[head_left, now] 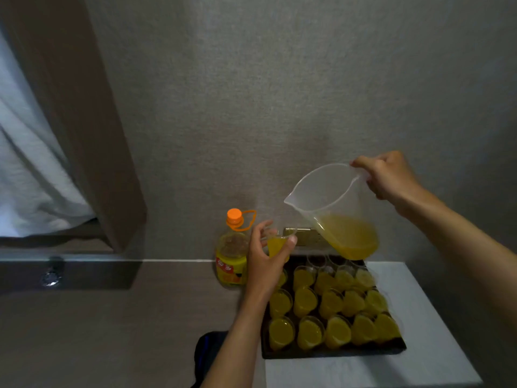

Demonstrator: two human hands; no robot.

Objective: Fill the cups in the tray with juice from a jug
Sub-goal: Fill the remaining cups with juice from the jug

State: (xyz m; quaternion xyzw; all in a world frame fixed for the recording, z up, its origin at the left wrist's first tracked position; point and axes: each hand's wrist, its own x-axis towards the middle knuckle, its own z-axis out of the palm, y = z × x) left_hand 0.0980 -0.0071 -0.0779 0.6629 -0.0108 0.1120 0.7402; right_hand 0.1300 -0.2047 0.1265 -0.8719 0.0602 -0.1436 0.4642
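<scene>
My right hand (387, 177) grips the handle of a clear plastic jug (333, 208), held in the air above the tray's far edge, roughly level, with yellow juice pooled in its bottom. My left hand (264, 261) holds a small clear cup (277, 243) of juice lifted above the tray's far left corner, just below and left of the jug's spout. A black tray (333, 352) on a white table holds several small cups (307, 299) filled with yellow juice. Two cups (316, 260) in the far row look empty.
A large yellow juice bottle (232, 254) with an orange cap stands left of the tray against the wall. The white table (405, 368) extends in front and right of the tray. A brown curtain (92, 121) hangs at left. A dark object (207, 357) lies below my left forearm.
</scene>
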